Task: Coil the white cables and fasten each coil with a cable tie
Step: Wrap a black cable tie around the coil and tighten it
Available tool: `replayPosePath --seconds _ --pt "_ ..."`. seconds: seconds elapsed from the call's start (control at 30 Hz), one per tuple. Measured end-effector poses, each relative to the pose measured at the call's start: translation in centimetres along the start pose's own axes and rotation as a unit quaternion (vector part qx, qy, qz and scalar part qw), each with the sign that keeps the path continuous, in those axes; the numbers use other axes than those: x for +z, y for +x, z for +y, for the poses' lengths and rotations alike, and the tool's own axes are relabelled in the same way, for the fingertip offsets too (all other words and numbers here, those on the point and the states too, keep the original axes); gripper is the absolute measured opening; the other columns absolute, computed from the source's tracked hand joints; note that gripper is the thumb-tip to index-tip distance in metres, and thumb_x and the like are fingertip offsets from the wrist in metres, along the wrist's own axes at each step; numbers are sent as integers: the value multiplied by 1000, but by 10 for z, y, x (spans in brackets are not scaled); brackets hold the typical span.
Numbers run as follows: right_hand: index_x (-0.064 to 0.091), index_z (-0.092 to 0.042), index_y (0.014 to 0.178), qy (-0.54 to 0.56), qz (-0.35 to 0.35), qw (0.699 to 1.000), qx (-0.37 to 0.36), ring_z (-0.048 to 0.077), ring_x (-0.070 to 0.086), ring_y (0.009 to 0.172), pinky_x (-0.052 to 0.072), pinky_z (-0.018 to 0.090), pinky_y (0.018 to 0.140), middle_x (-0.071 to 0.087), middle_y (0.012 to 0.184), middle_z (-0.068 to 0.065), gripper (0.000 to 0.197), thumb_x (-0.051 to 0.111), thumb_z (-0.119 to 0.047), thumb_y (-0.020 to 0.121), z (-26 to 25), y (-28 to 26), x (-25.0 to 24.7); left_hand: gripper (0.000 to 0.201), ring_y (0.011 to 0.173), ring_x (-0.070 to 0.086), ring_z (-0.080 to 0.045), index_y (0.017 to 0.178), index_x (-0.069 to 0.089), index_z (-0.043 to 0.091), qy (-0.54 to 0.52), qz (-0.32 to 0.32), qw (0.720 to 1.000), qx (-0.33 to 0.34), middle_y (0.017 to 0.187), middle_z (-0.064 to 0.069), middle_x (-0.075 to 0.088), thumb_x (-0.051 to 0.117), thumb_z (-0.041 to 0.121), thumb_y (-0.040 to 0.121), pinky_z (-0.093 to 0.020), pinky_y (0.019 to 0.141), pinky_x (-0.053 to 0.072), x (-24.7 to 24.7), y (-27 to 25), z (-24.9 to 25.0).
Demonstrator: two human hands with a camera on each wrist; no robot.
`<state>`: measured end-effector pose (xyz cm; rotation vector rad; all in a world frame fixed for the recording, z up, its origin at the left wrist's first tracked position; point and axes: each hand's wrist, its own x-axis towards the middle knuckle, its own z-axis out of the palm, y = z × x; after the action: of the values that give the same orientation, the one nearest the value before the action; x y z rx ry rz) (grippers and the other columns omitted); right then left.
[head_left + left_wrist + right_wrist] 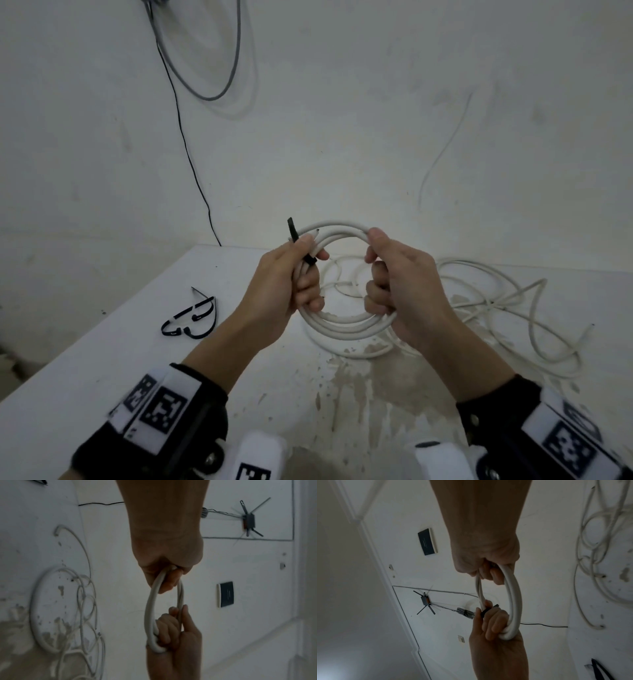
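A coil of white cable [342, 329] is held up above the white table [102, 359] between both hands. My left hand [294, 274] grips the coil's left side, together with a black cable tie [295, 236] wrapped round the strands there, its tail sticking up. My right hand [390, 281] grips the coil's right side with curled fingers. The left wrist view shows the coil [150, 601] running from my left hand [164, 574] to my right hand [173, 627]. In the right wrist view the black tie [485, 612] sits under the left thumb.
More loose white cable [496, 308] lies tangled on the table at the right, and another coil [342, 281] lies under the held one. Spare black cable ties [191, 318] lie at the left. A wall with hanging dark wires [191, 154] rises behind the table.
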<state>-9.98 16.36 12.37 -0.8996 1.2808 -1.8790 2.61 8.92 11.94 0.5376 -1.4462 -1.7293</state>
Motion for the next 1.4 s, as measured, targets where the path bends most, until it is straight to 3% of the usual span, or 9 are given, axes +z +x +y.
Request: replayPosePath --seconds 0.17,0.4,0.53,0.73,0.9,1.03,1.13,1.27,1.4 --pt "46 -7 68 11 -4 998 -56 8 19 29 24 15 38 24 39 -5 35 46 -25 98 17 -6 4 45 33 15 -6 72 58 10 -18 36 998 -57 44 7 21 46 49 92 -16 33 13 7 1 5" --pt "52 -8 76 -52 19 994 -97 10 33 31 32 21 37 35 41 -7 39 34 -31 102 26 -14 2 33 35 14 -7 69 45 12 44 3 999 6 44 7 19 47 31 96 -15 35 14 10 -3 -1" --pt "63 -15 98 -89 32 980 -174 8 44 40 35 19 40 53 63 -6 29 34 -17 102 21 -9 -1 34 34 14 -6 66 40 13 62 -33 997 3 42 8 20 46 29 96 -13 36 15 11 -4 4" --pt "55 -16 85 -60 60 977 -193 8 43 41 36 20 41 57 66 5 28 34 -1 97 10 -4 -1 32 32 14 -5 66 45 12 45 -57 997 1 42 8 21 44 25 96 -12 35 15 12 -6 5" --pt "54 -25 109 -27 78 970 -228 6 43 42 36 17 42 59 72 1 30 36 -4 99 12 -7 2 34 32 13 -5 65 43 13 30 -56 998 -13 41 8 20 44 24 97 -10 36 14 12 -7 5" --pt "66 -24 97 -70 44 967 -243 4 29 39 25 19 39 47 48 -15 20 48 -13 96 10 -8 5 34 32 13 -4 65 43 14 19 -52 998 -32 41 9 20 44 26 96 -9 35 15 10 -5 6" --pt "69 -21 89 -63 30 969 -238 3 36 37 29 12 41 53 51 -15 9 62 -16 87 5 -6 4 30 30 14 -3 63 44 15 -20 -68 996 -61 40 9 19 44 25 92 -9 34 11 8 -4 9" --pt "64 -20 89 -53 12 968 -247 7 27 40 25 20 39 52 51 -13 13 55 -12 93 2 -2 4 18 31 9 -3 62 49 12 -101 -99 988 -68 37 10 22 45 26 71 -9 35 8 7 -4 13" --pt "59 -14 86 5 -1 971 -238 6 29 39 24 21 38 56 55 -9 19 47 -3 96 1 -2 5 36 38 3 -8 57 53 9 -150 -108 980 -67 38 9 22 39 39 71 -9 38 8 4 -1 15"
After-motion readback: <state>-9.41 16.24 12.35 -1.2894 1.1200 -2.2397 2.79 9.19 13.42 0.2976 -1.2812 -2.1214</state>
